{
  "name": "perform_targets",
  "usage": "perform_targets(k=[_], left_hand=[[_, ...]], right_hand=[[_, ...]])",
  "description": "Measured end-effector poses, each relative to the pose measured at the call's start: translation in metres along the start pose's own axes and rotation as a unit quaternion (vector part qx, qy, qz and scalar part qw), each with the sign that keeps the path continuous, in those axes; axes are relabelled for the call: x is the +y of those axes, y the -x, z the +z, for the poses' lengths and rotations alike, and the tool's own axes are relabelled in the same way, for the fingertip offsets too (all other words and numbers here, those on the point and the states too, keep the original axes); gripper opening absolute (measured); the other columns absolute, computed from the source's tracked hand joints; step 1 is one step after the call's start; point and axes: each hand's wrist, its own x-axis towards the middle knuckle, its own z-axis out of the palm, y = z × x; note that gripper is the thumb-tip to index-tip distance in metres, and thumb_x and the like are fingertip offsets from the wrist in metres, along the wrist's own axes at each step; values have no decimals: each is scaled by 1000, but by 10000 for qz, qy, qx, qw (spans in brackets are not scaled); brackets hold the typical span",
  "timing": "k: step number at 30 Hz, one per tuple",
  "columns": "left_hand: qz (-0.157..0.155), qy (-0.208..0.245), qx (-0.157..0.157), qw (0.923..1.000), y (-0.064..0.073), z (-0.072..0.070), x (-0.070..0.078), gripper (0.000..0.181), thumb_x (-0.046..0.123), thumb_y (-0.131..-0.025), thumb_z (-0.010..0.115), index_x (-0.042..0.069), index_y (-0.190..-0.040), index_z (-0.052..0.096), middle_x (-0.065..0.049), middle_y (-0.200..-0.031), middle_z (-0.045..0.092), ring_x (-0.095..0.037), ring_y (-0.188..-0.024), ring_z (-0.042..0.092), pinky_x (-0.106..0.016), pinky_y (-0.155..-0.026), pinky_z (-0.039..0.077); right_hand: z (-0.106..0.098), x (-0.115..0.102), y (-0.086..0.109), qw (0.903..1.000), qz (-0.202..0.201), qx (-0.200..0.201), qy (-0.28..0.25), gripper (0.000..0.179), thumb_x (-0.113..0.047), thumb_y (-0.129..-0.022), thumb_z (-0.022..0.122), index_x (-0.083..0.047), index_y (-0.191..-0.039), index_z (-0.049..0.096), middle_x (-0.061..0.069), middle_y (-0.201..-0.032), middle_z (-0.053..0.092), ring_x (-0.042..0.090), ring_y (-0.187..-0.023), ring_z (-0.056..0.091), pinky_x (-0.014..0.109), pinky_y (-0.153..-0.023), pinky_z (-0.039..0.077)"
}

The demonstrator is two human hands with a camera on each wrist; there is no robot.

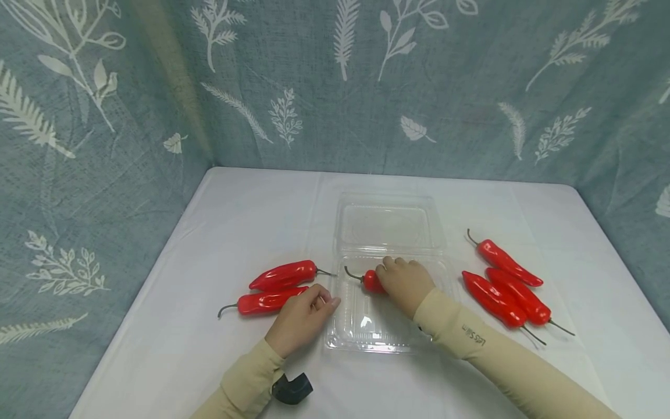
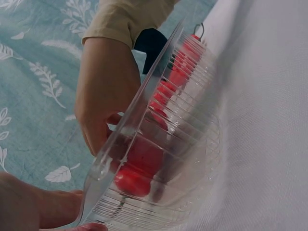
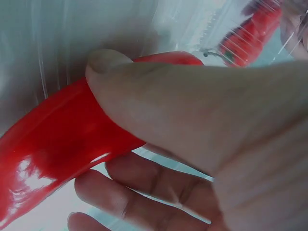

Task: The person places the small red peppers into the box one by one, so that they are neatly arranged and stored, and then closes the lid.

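Observation:
A clear plastic clamshell container (image 1: 349,334) lies unfolded on the table, its lid (image 1: 387,224) laid back toward the far side. Inside the base, my right hand (image 1: 407,282) grips a red chili pepper (image 1: 373,281), whose stem points left. The right wrist view shows the thumb across that glossy pepper (image 3: 57,130) and the other fingers beneath it. My left hand (image 1: 302,320) is at the container's left edge, pinching the rim between thumb and fingers. Through the clear wall (image 2: 192,159) in the left wrist view, the held pepper appears under the right hand (image 2: 108,91).
Two red peppers (image 1: 285,276) lie left of the container, one partly behind the left hand. Three more peppers (image 1: 508,262) lie to its right. A black curved object (image 1: 293,390) shows beside the left sleeve. Patterned blue-green cloth (image 1: 314,116) hangs behind the white-covered table (image 1: 251,209).

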Motion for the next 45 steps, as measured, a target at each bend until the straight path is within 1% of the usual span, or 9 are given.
perform_targets(k=[10,15,23,30,35,38,42,45], left_hand=[[-19,6,26,10000,0,0,2,17,27,-87,68,13,-90,59,1,-62,50,-14,-59,47,-25,-57,40],[-77,21,17,10000,0,0,2,17,27,-87,68,12,-91,59,0,-63,51,-14,-60,48,-25,-58,40],[-72,60,-6,10000,-1,1,0,15,26,-88,68,13,-91,60,1,-63,52,-14,-60,49,-24,-58,41],[-218,111,-42,9997,-2,1,-1,15,26,-88,67,14,-91,60,1,-62,51,-15,-59,48,-24,-57,40],[-196,104,12,9998,-2,1,-1,15,27,-88,67,14,-91,60,1,-61,50,-14,-59,47,-24,-56,39],[-170,106,7,9998,-2,1,-1,15,28,-88,67,14,-92,60,1,-62,50,-14,-59,47,-24,-57,39],[-102,98,-33,9999,-2,1,-3,15,28,-89,66,15,-91,60,1,-62,51,-14,-60,48,-25,-58,39],[-53,92,-27,9999,-3,1,-5,14,28,-89,66,15,-90,60,2,-62,51,-14,-60,48,-25,-58,39]], right_hand=[[5,3,3,9998,-1,184,-34,26,-2,-77,74,-3,-98,60,9,-87,61,24,-72,60,35,-60,52],[6,4,3,9999,5,123,-67,28,-2,-76,75,-4,-99,59,9,-88,61,23,-73,60,34,-60,51],[2,8,5,10000,18,-31,-27,28,-5,-77,75,-5,-102,60,9,-90,63,23,-76,61,33,-61,50],[-2,11,6,9999,11,-84,-65,26,-5,-78,74,-6,-99,59,7,-87,62,22,-75,60,32,-61,49],[-6,11,5,9999,1,-110,-103,27,-6,-79,74,-6,-102,60,8,-91,63,23,-78,61,32,-62,50],[-11,13,5,9996,60,-171,-216,31,-10,-78,76,-7,-105,60,8,-93,63,23,-81,61,33,-65,51],[-21,18,8,9985,239,-301,-398,43,-20,-74,81,-8,-110,61,8,-97,64,23,-86,61,35,-72,52],[-27,24,11,9984,270,-277,-421,46,-24,-74,81,-9,-113,61,7,-100,64,22,-88,62,36,-74,53]])
